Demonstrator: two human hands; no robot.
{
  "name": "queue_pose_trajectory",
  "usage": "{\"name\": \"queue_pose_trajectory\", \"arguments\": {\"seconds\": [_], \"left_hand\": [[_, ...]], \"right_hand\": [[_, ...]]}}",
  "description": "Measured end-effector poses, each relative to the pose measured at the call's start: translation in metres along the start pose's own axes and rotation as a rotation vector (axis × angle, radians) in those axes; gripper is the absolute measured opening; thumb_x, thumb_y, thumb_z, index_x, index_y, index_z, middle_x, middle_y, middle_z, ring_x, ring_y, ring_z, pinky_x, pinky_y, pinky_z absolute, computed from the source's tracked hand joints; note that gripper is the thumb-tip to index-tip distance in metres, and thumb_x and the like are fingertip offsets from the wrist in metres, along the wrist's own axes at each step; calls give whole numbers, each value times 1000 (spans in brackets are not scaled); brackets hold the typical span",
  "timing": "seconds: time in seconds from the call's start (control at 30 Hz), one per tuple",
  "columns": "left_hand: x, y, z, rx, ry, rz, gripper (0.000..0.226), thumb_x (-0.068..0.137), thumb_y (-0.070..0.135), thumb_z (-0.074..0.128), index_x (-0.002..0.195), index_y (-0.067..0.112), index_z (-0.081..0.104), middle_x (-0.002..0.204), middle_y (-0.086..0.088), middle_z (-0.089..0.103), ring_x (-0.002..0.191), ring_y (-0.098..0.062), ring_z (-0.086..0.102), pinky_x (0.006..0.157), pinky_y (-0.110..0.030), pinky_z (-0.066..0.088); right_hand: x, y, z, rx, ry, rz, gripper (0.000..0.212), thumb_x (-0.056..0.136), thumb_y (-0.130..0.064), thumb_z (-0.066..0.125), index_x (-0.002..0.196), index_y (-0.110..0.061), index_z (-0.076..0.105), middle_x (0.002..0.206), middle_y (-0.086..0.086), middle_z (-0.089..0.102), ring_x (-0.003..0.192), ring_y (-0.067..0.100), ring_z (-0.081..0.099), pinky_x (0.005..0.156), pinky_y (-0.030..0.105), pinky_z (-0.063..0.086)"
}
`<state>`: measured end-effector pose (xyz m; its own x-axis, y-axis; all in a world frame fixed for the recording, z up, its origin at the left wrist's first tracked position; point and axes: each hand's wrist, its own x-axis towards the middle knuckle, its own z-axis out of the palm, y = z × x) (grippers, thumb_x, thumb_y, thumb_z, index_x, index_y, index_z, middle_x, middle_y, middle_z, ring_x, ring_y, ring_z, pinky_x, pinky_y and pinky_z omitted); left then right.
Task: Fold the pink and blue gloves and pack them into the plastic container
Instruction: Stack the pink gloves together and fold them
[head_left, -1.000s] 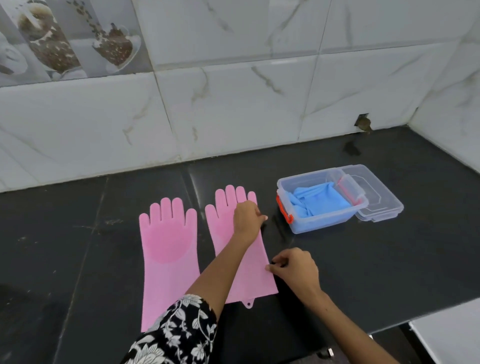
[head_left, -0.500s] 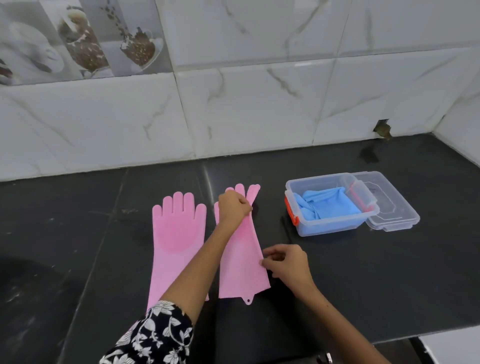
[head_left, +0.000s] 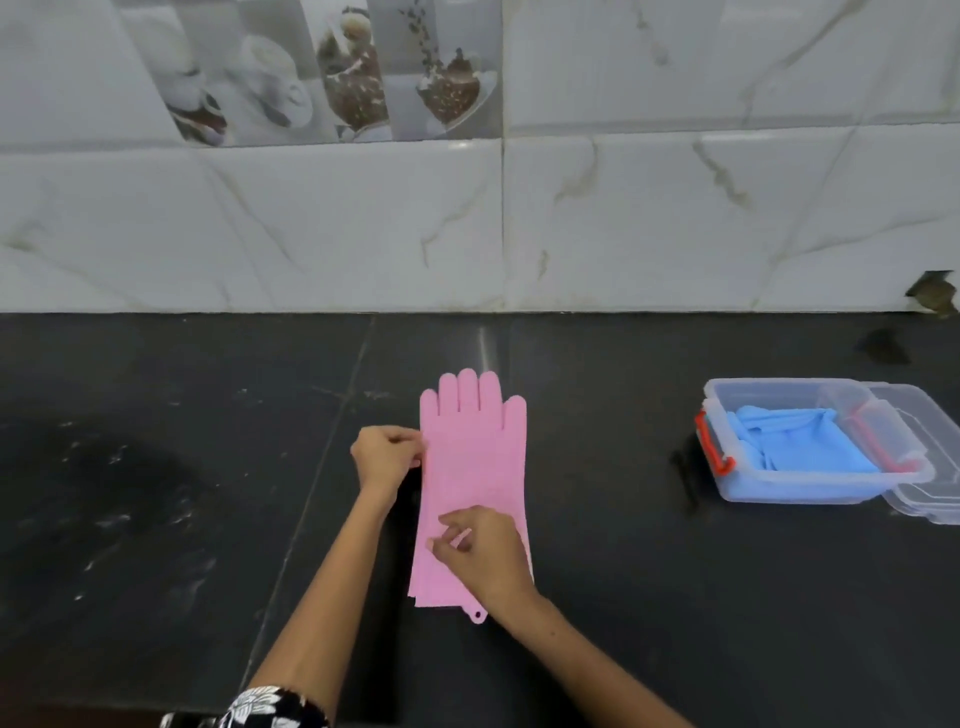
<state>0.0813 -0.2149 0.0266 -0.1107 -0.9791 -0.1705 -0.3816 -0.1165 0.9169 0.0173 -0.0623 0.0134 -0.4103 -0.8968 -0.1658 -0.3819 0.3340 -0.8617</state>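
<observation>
Stacked since the earlier frame, the pink gloves (head_left: 475, 483) are being pinched flat on the tabletop (head_left: 156, 493) by the left hand (head_left: 387, 454) and right hand (head_left: 480, 548), well apart from the plastic container (head_left: 810, 441) holding the blue gloves (head_left: 800, 441); slippage risks being caused by loosened pinches.

Two long pink rubber gloves (head_left: 475, 467) lie stacked flat on the dark stone counter (head_left: 208, 493), fingers toward the marble-tiled wall (head_left: 623, 223). The left hand (head_left: 387, 457) pinches their left edge; the right hand (head_left: 483, 553) pinches near the cuffs. Well to the right, a clear plastic container with orange latches (head_left: 810, 488) holds folded blue gloves (head_left: 800, 441), and its clear lid (head_left: 930, 499) leans against its far side.
</observation>
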Motion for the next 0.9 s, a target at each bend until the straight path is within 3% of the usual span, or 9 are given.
{"name": "queue_pose_trajectory", "arguments": {"seconds": [0.13, 0.23, 0.37, 0.47, 0.63, 0.77, 0.9], "left_hand": [[4, -14, -3, 95, -12, 54, 3, 75, 6, 77, 78, 5, 76, 72, -9, 73, 71, -24, 70, 75, -38, 60], [9, -17, -1, 115, -37, 70, 17, 74, 13, 80, 87, 3, 76, 83, -8, 75, 76, -22, 70, 80, -35, 58], [11, -18, 5, 115, -64, 91, 18, 72, 18, 82, 80, 4, 76, 78, -6, 74, 73, -18, 69, 76, -30, 56], [16, -17, 8, 97, -37, 82, 14, 72, 16, 81, 74, 4, 74, 74, -5, 72, 69, -14, 66, 73, -27, 53], [22, -16, 11, 100, 5, 97, 9, 74, 8, 78, 80, 3, 74, 70, -3, 68, 64, -11, 62, 70, -25, 52], [26, -17, 6, 25, 52, 184, 2, 76, 9, 76, 76, 11, 74, 63, 7, 66, 61, -7, 63, 62, -18, 52], [35, -27, 2, 46, 79, 148, 4, 77, 10, 76, 80, 7, 75, 66, 8, 66, 62, -1, 60, 62, -11, 43]], "right_hand": [[11, 14, -6, -138, 108, 8, 24, 83, -34, 68, 104, -22, 70, 100, -9, 69, 69, -1, 56, 63, 8, 42], [32, 20, -35, -143, 285, 24, 18, 85, -27, 67, 100, -19, 72, 98, -5, 72, 74, 5, 62, 68, 17, 48], [69, 21, -60, -126, 440, 128, 21, 86, -23, 62, 101, -10, 70, 94, 2, 72, 80, 15, 63, 71, 26, 47], [94, 19, -60, -72, 447, 199, 21, 86, -24, 62, 95, -7, 70, 91, 4, 72, 79, 18, 62, 70, 28, 48], [119, 22, -60, 34, 447, 274, 15, 82, -19, 68, 92, -9, 72, 90, 6, 73, 82, 25, 68, 77, 45, 58], [129, 19, -60, 80, 471, 171, 12, 80, -17, 71, 91, -13, 73, 84, 2, 73, 78, 19, 69, 74, 43, 59], [135, 17, -53, -3, 426, 192, 19, 80, -20, 70, 97, -11, 71, 90, 4, 73, 78, 23, 69, 76, 43, 58]]}}
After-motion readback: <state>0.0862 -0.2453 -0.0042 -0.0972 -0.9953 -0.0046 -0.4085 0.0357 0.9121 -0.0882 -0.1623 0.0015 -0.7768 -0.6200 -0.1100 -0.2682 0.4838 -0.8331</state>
